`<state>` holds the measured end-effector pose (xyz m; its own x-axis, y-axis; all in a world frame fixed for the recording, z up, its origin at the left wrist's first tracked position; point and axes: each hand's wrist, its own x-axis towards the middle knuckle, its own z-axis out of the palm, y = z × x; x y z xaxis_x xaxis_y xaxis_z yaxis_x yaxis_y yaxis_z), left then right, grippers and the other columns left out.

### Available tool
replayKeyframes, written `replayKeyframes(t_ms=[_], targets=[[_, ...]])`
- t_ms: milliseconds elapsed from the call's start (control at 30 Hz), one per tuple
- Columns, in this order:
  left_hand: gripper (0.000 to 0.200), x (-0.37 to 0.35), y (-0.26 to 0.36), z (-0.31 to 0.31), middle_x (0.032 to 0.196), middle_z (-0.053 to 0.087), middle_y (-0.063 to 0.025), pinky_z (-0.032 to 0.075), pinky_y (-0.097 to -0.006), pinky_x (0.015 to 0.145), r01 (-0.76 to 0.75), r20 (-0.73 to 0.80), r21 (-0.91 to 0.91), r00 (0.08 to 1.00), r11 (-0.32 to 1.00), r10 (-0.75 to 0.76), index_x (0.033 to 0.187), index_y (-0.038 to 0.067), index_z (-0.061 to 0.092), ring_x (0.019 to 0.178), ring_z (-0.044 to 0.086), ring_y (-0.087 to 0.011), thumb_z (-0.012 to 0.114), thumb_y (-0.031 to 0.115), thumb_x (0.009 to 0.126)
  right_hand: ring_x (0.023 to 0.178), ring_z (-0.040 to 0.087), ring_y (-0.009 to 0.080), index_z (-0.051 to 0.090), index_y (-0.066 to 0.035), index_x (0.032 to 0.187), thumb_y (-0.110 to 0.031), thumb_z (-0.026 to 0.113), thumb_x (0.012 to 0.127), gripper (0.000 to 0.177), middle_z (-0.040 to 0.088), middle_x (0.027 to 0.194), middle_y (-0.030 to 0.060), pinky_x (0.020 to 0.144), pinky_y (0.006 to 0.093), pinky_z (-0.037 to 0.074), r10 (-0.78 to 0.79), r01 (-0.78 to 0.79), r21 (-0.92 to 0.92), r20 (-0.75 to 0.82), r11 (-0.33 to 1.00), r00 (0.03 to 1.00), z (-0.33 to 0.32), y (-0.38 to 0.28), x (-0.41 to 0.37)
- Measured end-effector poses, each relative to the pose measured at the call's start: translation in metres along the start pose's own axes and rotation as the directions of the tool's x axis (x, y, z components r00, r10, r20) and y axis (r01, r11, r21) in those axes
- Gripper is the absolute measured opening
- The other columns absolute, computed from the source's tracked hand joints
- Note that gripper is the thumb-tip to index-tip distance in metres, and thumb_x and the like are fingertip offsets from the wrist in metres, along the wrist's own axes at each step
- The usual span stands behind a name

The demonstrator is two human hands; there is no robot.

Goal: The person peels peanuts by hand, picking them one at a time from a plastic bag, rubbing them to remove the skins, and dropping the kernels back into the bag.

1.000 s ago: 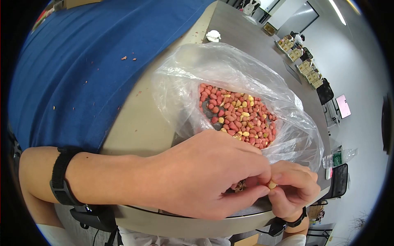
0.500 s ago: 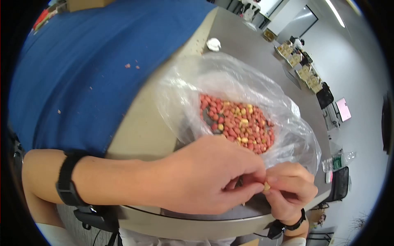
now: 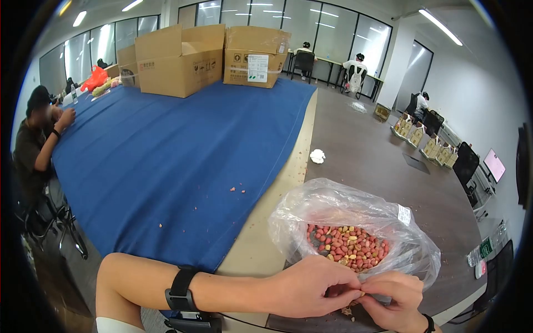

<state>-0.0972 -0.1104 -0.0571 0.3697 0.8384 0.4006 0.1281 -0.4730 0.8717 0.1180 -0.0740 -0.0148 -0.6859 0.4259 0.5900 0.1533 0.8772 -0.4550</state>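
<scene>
Upward goes the view, leaving both hands low at the near edge of the grey desk (image 3: 383,166). Now the left hand (image 3: 313,286) and right hand (image 3: 395,299) clamp their fingers on one small pale peanut (image 3: 361,293), just before the clear plastic bag of red-skinned peanuts (image 3: 338,208); a light, rolling rub probably suits best.

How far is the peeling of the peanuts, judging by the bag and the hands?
Done: a few pale peanuts, without skin, lie in the plastic bag, and skin flakes lie on the table under the hands. In hand: the left hand and the right hand pinch one peanut between their fingertips. Left: most by far, since the red peanuts fill the bag.
</scene>
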Motion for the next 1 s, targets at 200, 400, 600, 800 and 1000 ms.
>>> replayKeyframes(t_ms=[200,400,600,800,1000], targets=[[0.011,0.000,-0.005,0.000,0.084,0.070,-0.0075,0.053,-0.0288,0.057,-0.057,-0.006,0.096,0.998,0.994,0.058,0.099,0.003,0.071,0.066,0.066,-0.0188,0.069,0.008,0.090,0.077,0.072,0.0291,0.071,-0.002,0.096,0.004,0.079,0.074,0.024,0.072,0.088,0.0140,0.069,0.0342,0.056,-0.052,0.050,-0.109,-0.020,0.993,0.998,0.002,0.002,-0.002],[0.016,0.001,0.002,-0.001,0.072,0.065,-0.0121,0.051,-0.0350,0.061,0.017,-0.009,0.073,1.000,0.997,-0.016,0.094,0.000,0.067,0.063,0.065,-0.0229,0.065,0.015,0.092,0.077,0.072,0.0295,0.071,-0.003,0.095,0.004,0.077,0.074,0.022,0.073,0.088,0.0139,0.069,0.0339,0.056,-0.003,0.002,-0.077,-0.013,0.997,1.000,0.002,0.000,-0.003],[0.015,0.000,0.002,-0.001,0.073,0.066,-0.0112,0.051,-0.0346,0.061,0.009,-0.011,0.087,1.000,0.996,-0.008,0.095,0.001,0.068,0.064,0.065,-0.0224,0.065,0.015,0.092,0.076,0.072,0.0289,0.070,-0.002,0.095,0.005,0.078,0.074,0.023,0.073,0.088,0.0146,0.068,0.0334,0.056,0.021,-0.021,-0.027,-0.003,0.999,1.000,0.001,0.000,-0.002],[0.013,-0.001,0.000,0.000,0.074,0.066,-0.0110,0.051,-0.0349,0.061,-0.020,-0.019,0.088,1.000,0.996,0.022,0.094,0.001,0.067,0.064,0.065,-0.0231,0.066,0.013,0.090,0.079,0.073,0.0285,0.070,-0.001,0.095,0.006,0.078,0.075,0.023,0.074,0.090,0.0154,0.070,0.0326,0.057,0.015,-0.015,0.005,-0.008,1.000,1.000,0.001,-0.001,-0.002],[0.009,0.000,-0.002,-0.003,0.076,0.066,-0.0066,0.048,-0.0264,0.048,-0.182,-0.048,0.154,0.980,0.971,0.192,0.091,0.000,0.069,0.060,0.063,-0.0145,0.073,0.002,0.083,0.072,0.073,0.0209,0.071,0.000,0.089,0.007,0.076,0.070,0.020,0.074,0.084,0.0137,0.064,0.0287,0.057,0.009,-0.009,-0.012,0.033,1.000,0.999,0.004,0.012,-0.009]])
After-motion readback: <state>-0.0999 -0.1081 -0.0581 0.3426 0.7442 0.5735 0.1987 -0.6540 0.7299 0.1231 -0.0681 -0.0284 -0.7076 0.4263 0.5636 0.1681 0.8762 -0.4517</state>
